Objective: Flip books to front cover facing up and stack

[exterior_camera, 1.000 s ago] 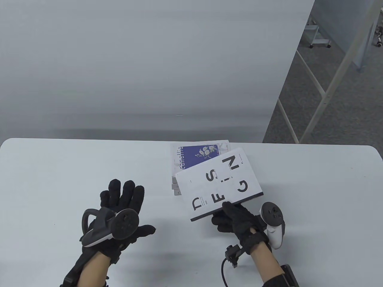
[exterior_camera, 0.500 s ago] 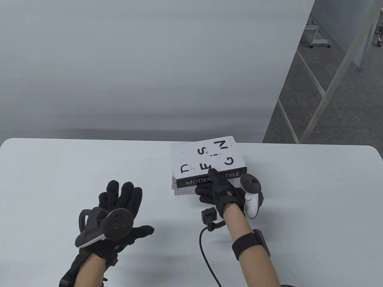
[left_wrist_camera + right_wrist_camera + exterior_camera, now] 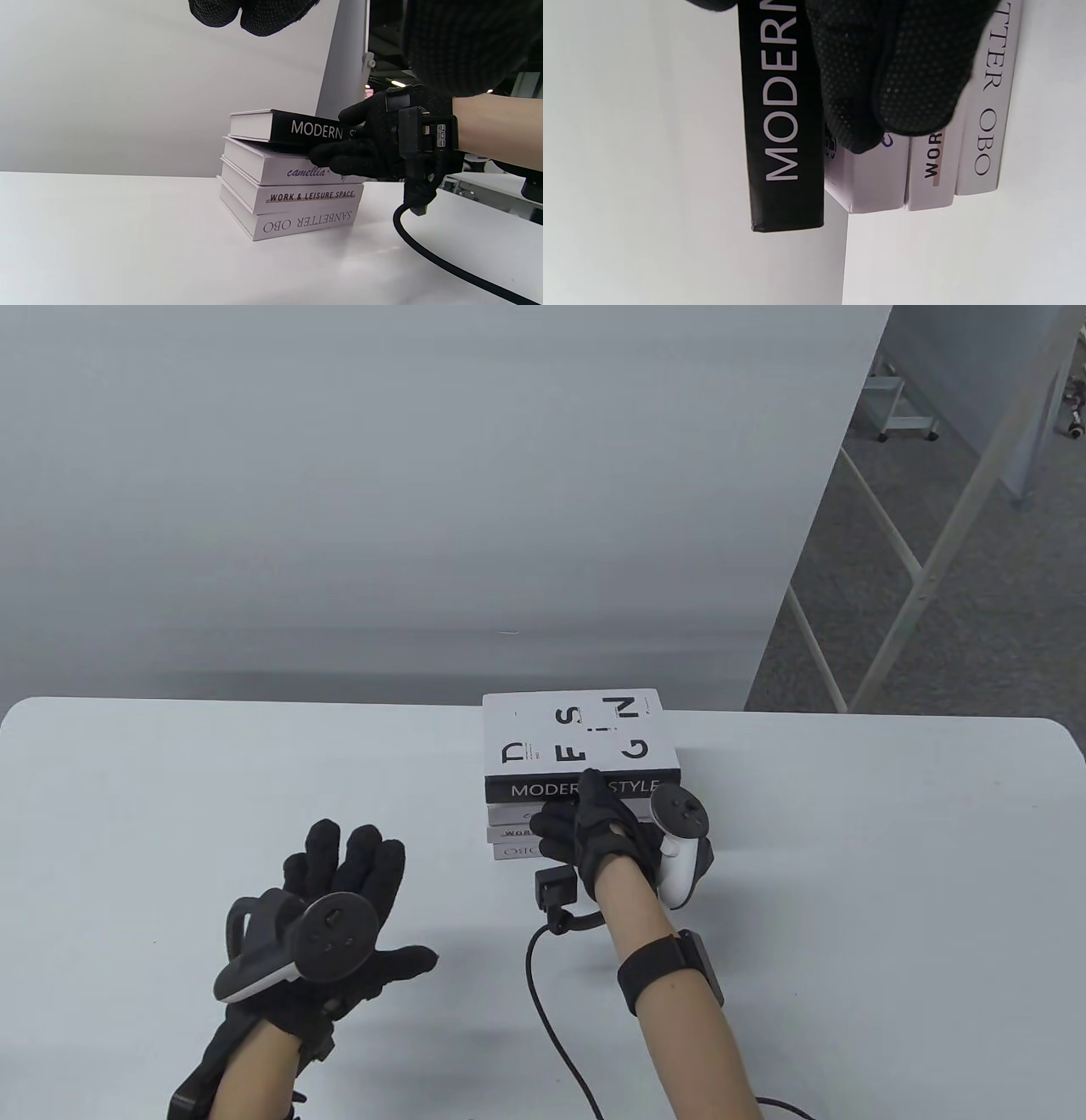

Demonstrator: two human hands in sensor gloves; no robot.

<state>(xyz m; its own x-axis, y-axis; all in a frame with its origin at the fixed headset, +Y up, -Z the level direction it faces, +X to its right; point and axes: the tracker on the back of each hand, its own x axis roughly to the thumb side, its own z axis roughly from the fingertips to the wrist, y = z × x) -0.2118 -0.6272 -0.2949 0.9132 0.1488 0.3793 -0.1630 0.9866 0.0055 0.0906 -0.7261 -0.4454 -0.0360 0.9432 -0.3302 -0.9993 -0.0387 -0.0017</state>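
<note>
Now table [image 3: 891,831] is bearing a four-book stack [image 3: 292,199] at 12 o'clock | top book [image 3: 577,734] — white cover up, black MODERN spine — is sitting slightly askew on it | left hand [image 3: 339,899] is lying spread at 8 o'clock, well apart | right hand [image 3: 607,831] is gripping that book's spine — thumb on cover, fingers [image 3: 882,84] beneath.

Gloves [image 3: 882,76] black knit cloth, dotted; book spines [image 3: 297,199] matt paper; table [image 3: 254,780] smooth white
</note>
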